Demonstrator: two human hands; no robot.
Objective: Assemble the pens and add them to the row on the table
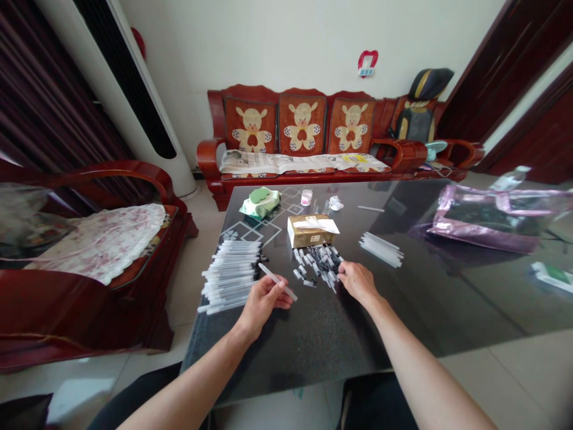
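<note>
My left hand [263, 303] grips a slim white pen barrel [268, 273] between thumb and fingers, tilted above the table. At the right edge of a loose heap of clear and black pen caps [319, 261], my right hand [359, 282] has its fingertips pinched together. Whatever lies between those fingertips is hidden. Left of the heap lies a broad stack of white pens [233, 272], several with black ends pointing right. A smaller bundle of plain white barrels [381, 249] rests to the right, beyond my right hand.
Behind the caps stands a gold tissue box [308, 237]. Farther back on the dark table [313, 340] are green wipes [261, 203], a small cup [307, 197], crumpled tissue [335, 203] and a lone white stick [371, 209]. A purple-edged clear bag [486, 236] lies at right.
</note>
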